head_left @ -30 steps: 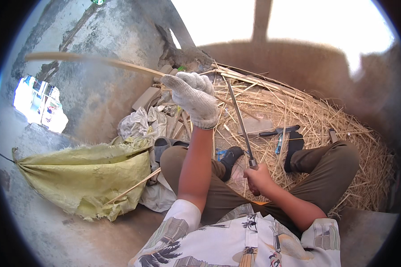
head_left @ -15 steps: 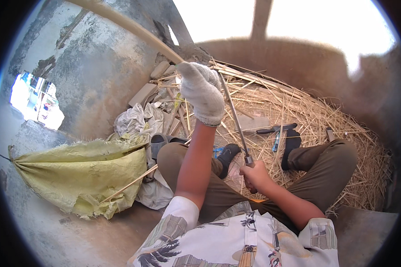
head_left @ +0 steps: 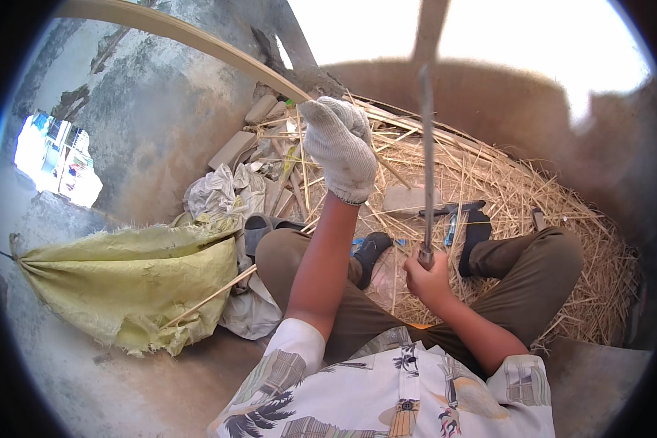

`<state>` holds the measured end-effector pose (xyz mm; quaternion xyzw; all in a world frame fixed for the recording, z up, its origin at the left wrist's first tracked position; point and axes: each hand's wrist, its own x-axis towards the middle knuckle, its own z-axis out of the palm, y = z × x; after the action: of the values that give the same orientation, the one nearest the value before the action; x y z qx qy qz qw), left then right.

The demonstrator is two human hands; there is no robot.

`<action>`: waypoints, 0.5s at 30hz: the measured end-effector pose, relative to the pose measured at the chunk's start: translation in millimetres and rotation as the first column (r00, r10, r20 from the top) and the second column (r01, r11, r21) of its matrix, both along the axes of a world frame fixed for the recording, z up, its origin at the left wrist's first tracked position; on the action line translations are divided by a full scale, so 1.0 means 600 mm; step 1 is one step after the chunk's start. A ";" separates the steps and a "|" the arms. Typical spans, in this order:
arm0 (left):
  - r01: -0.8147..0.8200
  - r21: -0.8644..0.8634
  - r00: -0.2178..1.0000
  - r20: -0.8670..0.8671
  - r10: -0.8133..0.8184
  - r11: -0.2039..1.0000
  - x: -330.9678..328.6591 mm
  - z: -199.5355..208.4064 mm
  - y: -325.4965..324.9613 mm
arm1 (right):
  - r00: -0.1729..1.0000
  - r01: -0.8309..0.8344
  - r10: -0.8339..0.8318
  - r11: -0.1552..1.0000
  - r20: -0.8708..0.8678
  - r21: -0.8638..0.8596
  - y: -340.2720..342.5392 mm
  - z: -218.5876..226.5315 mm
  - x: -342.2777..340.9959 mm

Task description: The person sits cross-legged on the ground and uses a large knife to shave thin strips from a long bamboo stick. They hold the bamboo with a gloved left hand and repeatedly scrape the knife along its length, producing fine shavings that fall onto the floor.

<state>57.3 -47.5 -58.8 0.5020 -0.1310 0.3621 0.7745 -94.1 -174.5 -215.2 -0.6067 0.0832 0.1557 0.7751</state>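
My left hand, in a white knitted glove, is closed around a long pale strip that looks like split bamboo. The strip bends away to the upper left, past the wall. A thin end shows just right of the glove. In my bare right hand is the handle of a knife with a long narrow blade, held nearly upright, pointing away from me. A gap separates blade and glove. Both hands are over my crossed legs, the left one farther out.
Straw-like slivers cover the floor ahead and to the right. A dark-handled tool lies near my right foot. Left of my knee are a yellow woven sack, a grey slipper and crumpled pale sacking. Walls stand close around.
The knife has swung up and right, away from the glove, with my right hand slightly raised. My left hand has shifted a little right, and the strip shows more bend.
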 end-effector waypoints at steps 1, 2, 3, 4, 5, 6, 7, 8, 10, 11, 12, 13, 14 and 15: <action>-0.004 0.009 1.000 -0.002 0.004 1.000 -0.001 0.001 -0.002 | 0.993 -0.063 0.055 0.995 -0.103 -0.076 -0.003 -0.005 0.003; -0.136 0.043 0.990 -0.019 0.137 0.990 0.001 -0.006 -0.006 | 0.981 -0.089 0.073 0.992 -0.178 -0.084 -0.005 -0.008 0.007; -0.080 -0.005 0.997 -0.017 0.080 0.997 0.004 -0.008 -0.001 | 0.964 -0.113 0.087 0.990 -0.250 -0.088 -0.006 -0.003 0.014; -0.022 -0.052 1.000 -0.013 0.022 0.998 0.008 -0.009 0.009 | 0.942 -0.136 0.100 0.987 -0.321 -0.091 -0.008 0.001 0.018; 0.036 -0.099 0.999 -0.007 -0.036 0.994 0.011 -0.009 0.017 | 0.939 -0.148 0.124 0.988 -0.322 -0.051 -0.009 0.002 0.018; 0.018 -0.077 1.000 -0.002 -0.018 0.997 0.012 -0.010 0.020 | 0.935 -0.162 0.149 0.987 -0.323 -0.014 -0.012 0.004 0.019; 0.025 -0.062 1.000 0.012 -0.025 0.998 0.013 -0.008 0.019 | 0.930 -0.177 0.175 0.984 -0.323 0.023 -0.014 0.006 0.020; 0.032 -0.047 0.999 0.026 -0.030 0.998 0.015 -0.004 0.018 | 0.927 -0.177 0.182 0.983 -0.330 0.044 -0.016 0.009 0.022; 0.006 -0.126 0.999 0.045 -0.001 0.992 0.018 0.009 0.005 | 0.920 -0.170 0.190 0.982 -0.343 0.087 -0.022 0.015 0.024; 0.036 -0.100 0.998 0.063 -0.030 0.994 0.010 0.018 0.009 | 0.908 -0.174 0.212 0.976 -0.362 0.133 -0.024 0.018 0.024; 0.063 -0.073 0.995 0.078 -0.058 0.995 -0.003 0.030 0.021 | 0.894 -0.179 0.236 0.967 -0.380 0.181 -0.025 0.022 0.023; 0.090 -0.045 0.992 0.092 -0.086 0.995 -0.011 0.037 0.026 | 0.880 -0.181 0.262 0.957 -0.396 0.228 -0.026 0.028 0.022; 0.022 -0.046 0.997 0.078 -0.018 0.999 -0.011 0.039 0.022 | 0.895 -0.188 0.248 0.963 -0.370 0.191 -0.030 0.041 0.020; 0.068 -0.054 0.995 0.081 -0.064 0.996 -0.011 0.037 0.027 | 0.907 -0.200 0.244 0.967 -0.344 0.157 -0.032 0.059 0.016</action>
<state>50.9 -31.2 -36.5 0.4604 -0.1678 0.3595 0.7941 -84.5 -193.9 -179.8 -0.5263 0.1451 0.3563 0.7583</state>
